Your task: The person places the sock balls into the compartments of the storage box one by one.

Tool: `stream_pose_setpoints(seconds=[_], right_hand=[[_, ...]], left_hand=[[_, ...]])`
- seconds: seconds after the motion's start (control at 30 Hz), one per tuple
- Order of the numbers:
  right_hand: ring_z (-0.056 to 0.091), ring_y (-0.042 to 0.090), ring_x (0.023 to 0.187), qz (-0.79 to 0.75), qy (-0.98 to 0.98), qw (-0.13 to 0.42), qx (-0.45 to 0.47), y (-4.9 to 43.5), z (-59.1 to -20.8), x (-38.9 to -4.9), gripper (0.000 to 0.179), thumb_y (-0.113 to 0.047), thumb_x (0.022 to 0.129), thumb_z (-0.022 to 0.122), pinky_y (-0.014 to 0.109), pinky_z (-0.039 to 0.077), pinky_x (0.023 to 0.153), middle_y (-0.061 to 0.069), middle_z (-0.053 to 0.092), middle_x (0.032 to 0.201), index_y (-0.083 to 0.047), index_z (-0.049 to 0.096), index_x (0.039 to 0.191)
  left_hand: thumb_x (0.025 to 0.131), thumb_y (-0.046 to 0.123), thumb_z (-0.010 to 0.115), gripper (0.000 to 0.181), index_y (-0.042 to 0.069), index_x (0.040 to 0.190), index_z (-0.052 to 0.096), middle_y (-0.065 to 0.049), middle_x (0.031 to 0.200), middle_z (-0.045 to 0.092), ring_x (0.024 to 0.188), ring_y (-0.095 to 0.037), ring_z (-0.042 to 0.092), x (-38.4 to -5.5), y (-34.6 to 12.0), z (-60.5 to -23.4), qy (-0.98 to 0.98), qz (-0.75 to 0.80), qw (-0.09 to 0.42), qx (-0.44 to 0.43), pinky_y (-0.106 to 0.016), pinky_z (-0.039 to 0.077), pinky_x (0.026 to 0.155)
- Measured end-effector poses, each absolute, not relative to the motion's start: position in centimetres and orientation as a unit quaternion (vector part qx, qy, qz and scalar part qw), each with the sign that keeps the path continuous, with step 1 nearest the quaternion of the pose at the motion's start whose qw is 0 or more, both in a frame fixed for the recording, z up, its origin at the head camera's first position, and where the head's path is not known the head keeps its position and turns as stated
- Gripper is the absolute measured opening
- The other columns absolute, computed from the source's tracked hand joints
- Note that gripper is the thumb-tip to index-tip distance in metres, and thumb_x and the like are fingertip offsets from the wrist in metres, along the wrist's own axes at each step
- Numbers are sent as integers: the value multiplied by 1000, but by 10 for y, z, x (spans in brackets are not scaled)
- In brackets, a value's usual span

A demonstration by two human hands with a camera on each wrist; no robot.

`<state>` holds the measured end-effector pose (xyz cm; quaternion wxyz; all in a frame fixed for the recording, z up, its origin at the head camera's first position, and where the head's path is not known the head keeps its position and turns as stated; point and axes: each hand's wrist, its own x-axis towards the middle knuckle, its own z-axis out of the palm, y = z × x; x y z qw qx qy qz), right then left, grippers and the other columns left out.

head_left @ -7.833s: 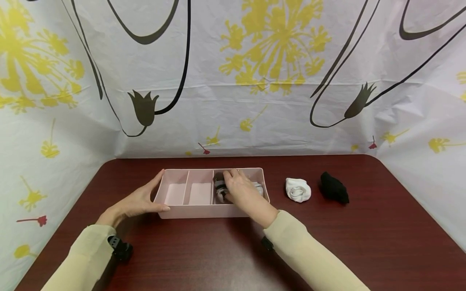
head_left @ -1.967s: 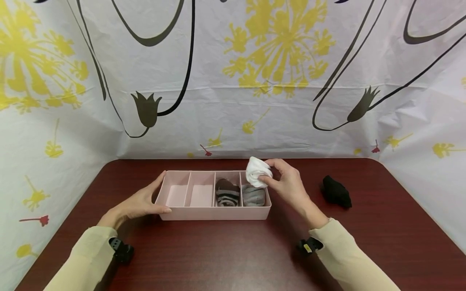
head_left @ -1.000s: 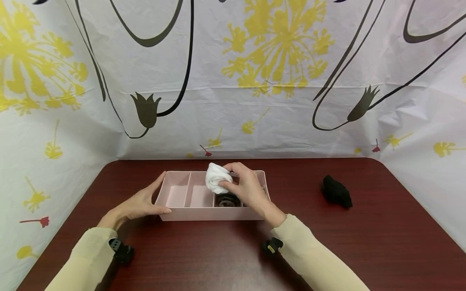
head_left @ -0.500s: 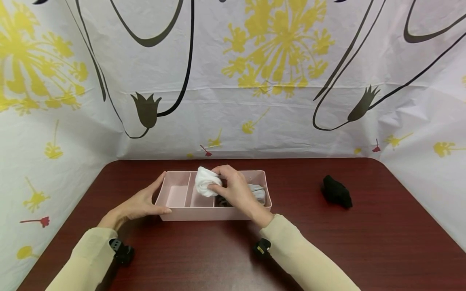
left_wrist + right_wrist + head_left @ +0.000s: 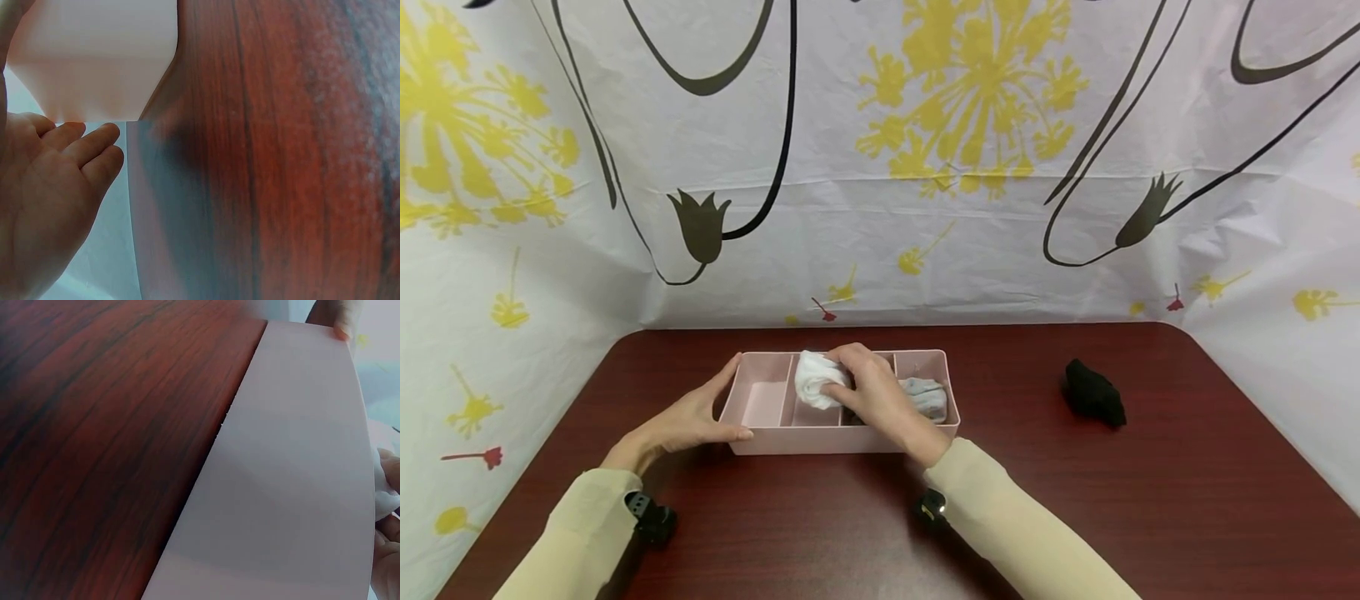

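A pale pink box [image 5: 838, 440] with a row of compartments stands on the table. My left hand [image 5: 688, 414] holds its left end, thumb on the front wall and index finger at the back corner. In the left wrist view, other fingers [image 5: 94, 147] touch the end wall. My right hand [image 5: 877, 395] pinches a rolled white sock [image 5: 814, 382] in the second compartment from the left. A rolled grey sock [image 5: 927, 398] lies in the rightmost compartment. The striped dark sock in the third compartment is mostly hidden under my right hand.
A bundled black sock [image 5: 1094, 393] lies on the right side of the dark red-brown table [image 5: 790, 525]. A white patterned sheet [image 5: 820, 225] hangs behind the table and along both sides. The leftmost compartment [image 5: 765, 403] shows its bare floor.
My right hand picked the white sock off the table, carried it left over the box and lowered it into the second compartment. The left hand has stayed on the box.
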<state>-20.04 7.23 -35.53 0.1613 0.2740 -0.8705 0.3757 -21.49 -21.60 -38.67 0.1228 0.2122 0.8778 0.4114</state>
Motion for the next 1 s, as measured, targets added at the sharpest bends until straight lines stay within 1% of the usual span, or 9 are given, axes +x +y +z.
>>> stream_pose_setpoints(seconds=[0.1,0.17,0.33,0.5,0.7,0.83,1.0], right_hand=[[58,15,92,364,-875,159,276,70,-354,-201,29,-13,78,76,29,48,79,4,64,101,-8,66,104],[58,15,91,349,-882,154,277,69,-353,-201,29,-14,78,76,29,48,80,4,63,102,-8,65,105],[58,20,93,296,-897,145,295,64,-349,-201,31,-13,79,75,34,48,83,7,62,102,-6,63,107],[59,25,95,251,-902,149,318,58,-347,-199,32,-11,79,74,36,49,81,9,62,104,-5,61,108],[59,23,96,212,-914,146,315,52,-345,-195,33,-11,80,74,34,50,80,7,62,104,-6,61,111],[59,22,95,185,-920,144,315,49,-344,-193,30,-12,80,73,31,50,80,6,62,103,-7,63,108],[58,19,94,139,-923,158,323,46,-345,-191,25,-14,81,73,29,51,77,4,61,102,-9,63,103]], left_hand=[[73,30,79,115,25,152,-4,-18,156,9,136,-39,19,-215,-216,-386,878,411,125,213,-63,23,102],[73,30,79,115,26,152,-4,-17,157,8,136,-38,19,-215,-216,-386,877,413,127,209,-62,23,103],[73,28,79,115,24,152,-3,-18,156,9,136,-38,20,-214,-217,-386,876,413,122,217,-62,23,103],[72,28,79,115,23,153,-3,-19,156,10,136,-38,20,-213,-217,-385,878,408,120,217,-62,23,103],[72,28,79,115,23,153,-2,-20,156,12,136,-39,21,-213,-216,-384,879,406,119,219,-62,23,103],[72,28,79,115,24,153,-2,-20,156,11,136,-39,20,-213,-215,-384,881,402,119,220,-62,24,103],[72,28,79,115,24,152,-3,-19,156,11,137,-40,20,-212,-215,-383,881,401,119,221,-62,24,103]])
